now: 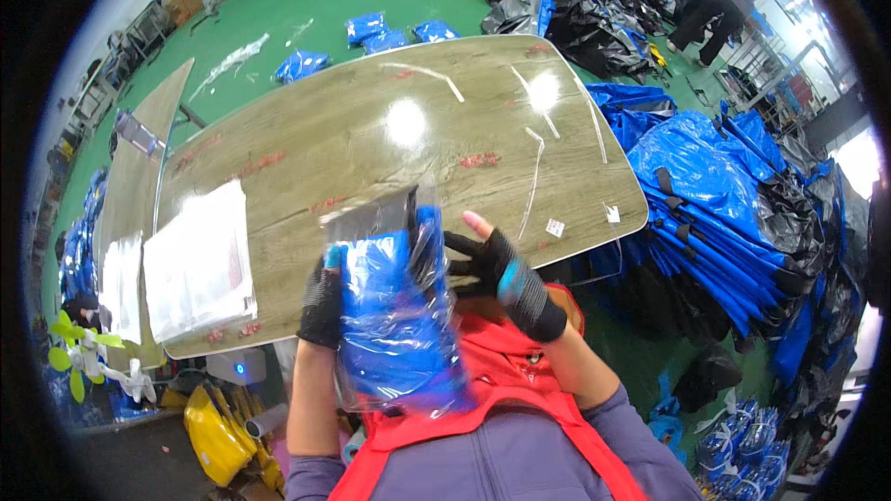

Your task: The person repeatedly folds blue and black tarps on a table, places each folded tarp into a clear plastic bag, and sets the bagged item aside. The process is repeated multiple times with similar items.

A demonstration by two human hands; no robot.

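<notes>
Bag (394,315) sits upright between left hand (323,304) and right hand (497,269).

Wearing black fingerless gloves with a blue wrist band on left grip (323,304) and right grip (497,269), grey-purple sleeves, red apron straps.

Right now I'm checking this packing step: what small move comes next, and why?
Probably close the right hand onto the clear plastic bag holding folded blue fabric. Only the left hand grips it, upright off the wooden table, and the right hand's fingers are spread beside it.
</notes>
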